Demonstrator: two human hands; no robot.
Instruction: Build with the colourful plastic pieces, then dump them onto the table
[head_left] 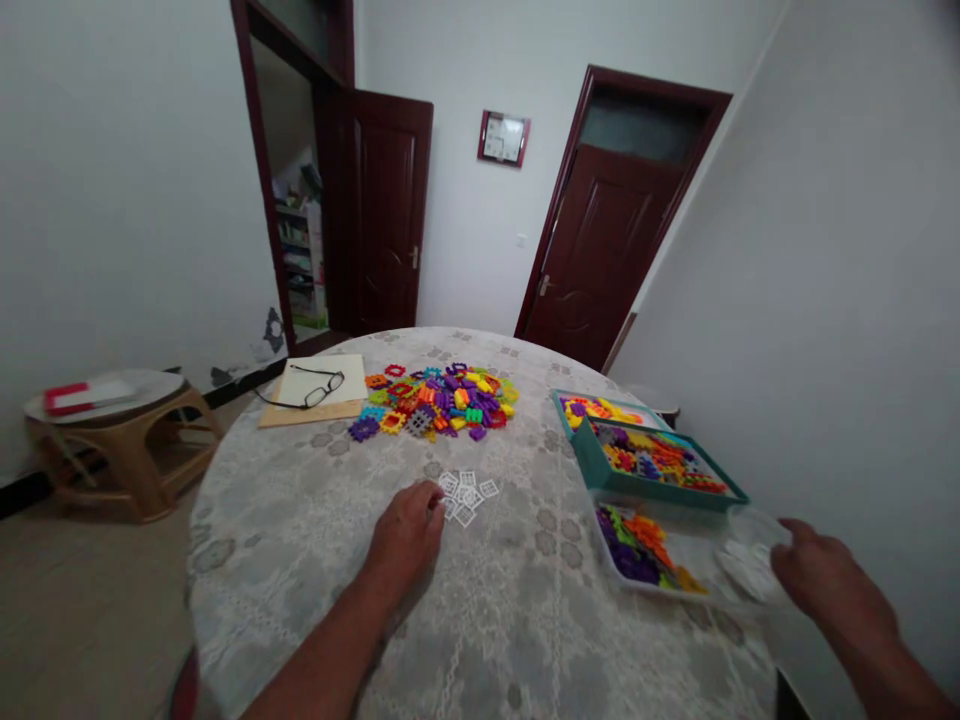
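My left hand [407, 528] rests over the tabletop with its fingers curled together, right at the edge of a small pile of white square grid pieces [466, 494]. Whatever may be between its fingertips is hidden. At the right, my right hand [829, 572] grips the rim of a clear plastic tub [752, 522], which is tilted and slightly blurred. White pieces [750, 570] show inside the tub. It is held over the right end of a clear tray [622, 580] that contains purple, green and orange plastic pieces [641, 545].
A heap of colourful plastic building pieces [450, 398] lies mid-table. Glasses [315, 392] rest on paper and a board [330, 412] at left. A green box [611, 475] of pieces stands behind the tray. The round table [517, 620] has a patterned cloth; a stool [139, 450] stands left.
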